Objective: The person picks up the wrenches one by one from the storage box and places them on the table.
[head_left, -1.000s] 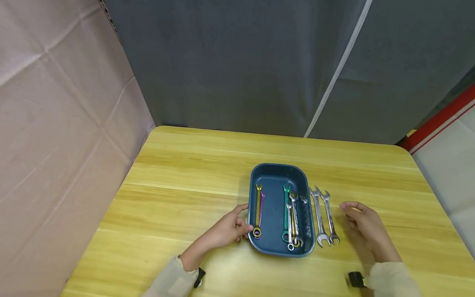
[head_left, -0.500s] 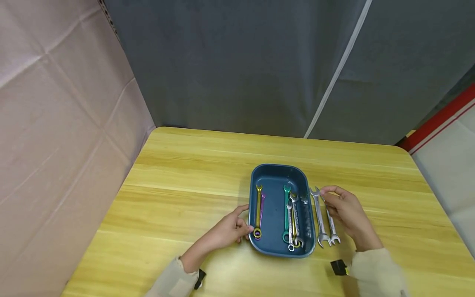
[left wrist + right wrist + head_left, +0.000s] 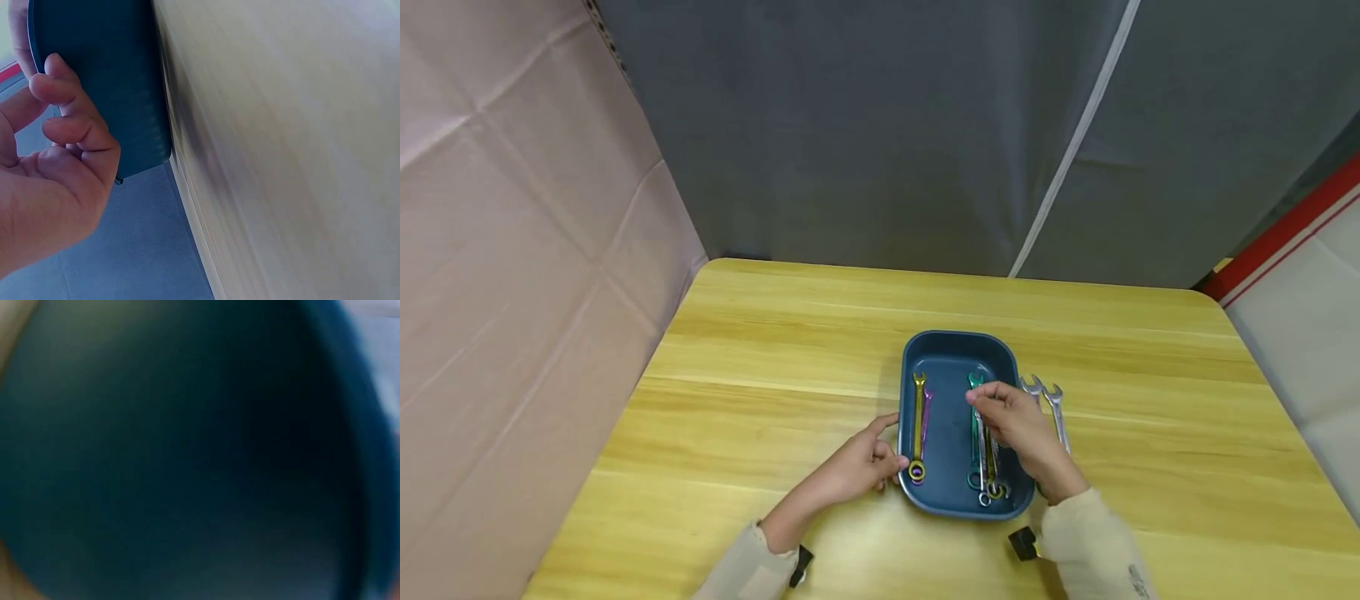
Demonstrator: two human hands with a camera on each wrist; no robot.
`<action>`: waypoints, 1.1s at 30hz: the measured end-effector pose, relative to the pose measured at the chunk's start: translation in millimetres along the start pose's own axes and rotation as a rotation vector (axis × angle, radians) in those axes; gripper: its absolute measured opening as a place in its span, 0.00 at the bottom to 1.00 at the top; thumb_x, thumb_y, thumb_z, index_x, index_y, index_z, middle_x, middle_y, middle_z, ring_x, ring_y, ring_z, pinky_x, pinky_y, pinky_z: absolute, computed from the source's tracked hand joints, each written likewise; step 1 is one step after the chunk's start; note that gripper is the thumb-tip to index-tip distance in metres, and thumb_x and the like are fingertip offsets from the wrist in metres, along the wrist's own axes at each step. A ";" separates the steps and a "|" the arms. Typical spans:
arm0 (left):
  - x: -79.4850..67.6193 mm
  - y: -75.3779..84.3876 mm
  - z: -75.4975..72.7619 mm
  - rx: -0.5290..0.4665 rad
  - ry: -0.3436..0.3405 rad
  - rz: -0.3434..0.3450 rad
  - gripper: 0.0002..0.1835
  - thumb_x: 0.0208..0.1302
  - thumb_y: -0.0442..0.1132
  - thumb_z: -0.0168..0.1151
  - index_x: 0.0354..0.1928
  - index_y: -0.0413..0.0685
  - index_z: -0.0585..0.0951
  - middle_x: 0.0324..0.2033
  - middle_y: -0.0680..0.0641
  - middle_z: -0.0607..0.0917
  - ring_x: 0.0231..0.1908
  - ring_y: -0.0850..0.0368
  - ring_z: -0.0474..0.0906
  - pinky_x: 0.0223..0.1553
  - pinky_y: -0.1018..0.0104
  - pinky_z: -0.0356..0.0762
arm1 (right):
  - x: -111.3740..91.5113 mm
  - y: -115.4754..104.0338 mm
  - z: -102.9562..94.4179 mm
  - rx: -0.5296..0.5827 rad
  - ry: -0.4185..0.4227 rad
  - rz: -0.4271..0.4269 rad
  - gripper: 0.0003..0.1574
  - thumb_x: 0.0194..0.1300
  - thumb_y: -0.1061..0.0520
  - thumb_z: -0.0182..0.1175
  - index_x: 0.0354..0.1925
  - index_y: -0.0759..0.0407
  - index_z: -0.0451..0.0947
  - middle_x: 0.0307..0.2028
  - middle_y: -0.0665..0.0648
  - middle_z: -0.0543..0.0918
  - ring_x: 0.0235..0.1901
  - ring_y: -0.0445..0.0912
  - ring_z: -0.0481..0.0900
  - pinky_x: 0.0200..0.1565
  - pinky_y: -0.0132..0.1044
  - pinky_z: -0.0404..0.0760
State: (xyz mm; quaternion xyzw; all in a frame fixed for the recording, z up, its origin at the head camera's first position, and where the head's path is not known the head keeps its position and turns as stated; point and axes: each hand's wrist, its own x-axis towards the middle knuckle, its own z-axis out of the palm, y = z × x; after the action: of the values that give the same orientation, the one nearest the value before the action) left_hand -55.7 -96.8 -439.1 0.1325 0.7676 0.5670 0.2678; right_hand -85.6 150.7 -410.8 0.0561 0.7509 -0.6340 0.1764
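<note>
Dark-blue, round-cornered tray [image 3: 947, 446] on the worktop [image 3: 775, 350], shiny gold, purple, green and silver wrenches [image 3: 918, 425] inside; left grip [image 3: 857, 462] pinches its left edge, right grip [image 3: 1022, 427] hovers above, can't tell if it's holding anything.

A screened-off workspace: gray cloth [image 3: 850, 150] and creased pink cloth [image 3: 512, 275] line 2 sides of a wood-grain desk [image 3: 760, 350].

Dark-blue tray [image 3: 948, 433], green wrench [image 3: 974, 450], gold wrench [image 3: 918, 425], yellow wood-grained table [image 3: 775, 350]
</note>
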 end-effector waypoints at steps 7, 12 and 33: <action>0.0 -1.5 0.7 -0.010 -0.001 0.004 0.34 0.70 0.34 0.54 0.73 0.38 0.52 0.27 0.36 0.82 0.21 0.57 0.71 0.24 0.70 0.73 | 5.1 0.3 29.9 -0.077 0.005 0.034 0.20 0.69 0.50 0.57 0.49 0.66 0.74 0.10 0.46 0.58 0.12 0.40 0.55 0.18 0.31 0.58; 0.1 -2.1 -0.1 0.000 -0.007 0.014 0.35 0.70 0.35 0.55 0.73 0.38 0.52 0.28 0.35 0.83 0.21 0.55 0.72 0.24 0.70 0.74 | 8.3 7.0 45.6 -0.082 -0.013 0.069 0.18 0.68 0.49 0.58 0.46 0.63 0.75 0.11 0.46 0.59 0.13 0.41 0.55 0.20 0.32 0.59; -0.9 0.9 -1.7 -0.008 -0.015 0.020 0.36 0.70 0.36 0.55 0.74 0.40 0.51 0.27 0.36 0.83 0.20 0.56 0.72 0.24 0.68 0.73 | 18.4 23.4 59.9 -0.418 0.092 -0.034 0.12 0.65 0.52 0.61 0.36 0.60 0.76 0.15 0.49 0.65 0.15 0.41 0.60 0.18 0.31 0.58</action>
State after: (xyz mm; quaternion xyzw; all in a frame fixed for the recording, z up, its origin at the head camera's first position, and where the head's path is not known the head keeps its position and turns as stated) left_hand -56.0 -98.4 -437.6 0.1433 0.7619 0.5717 0.2687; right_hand -83.9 94.4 -446.7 0.0346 0.8741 -0.4642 0.1389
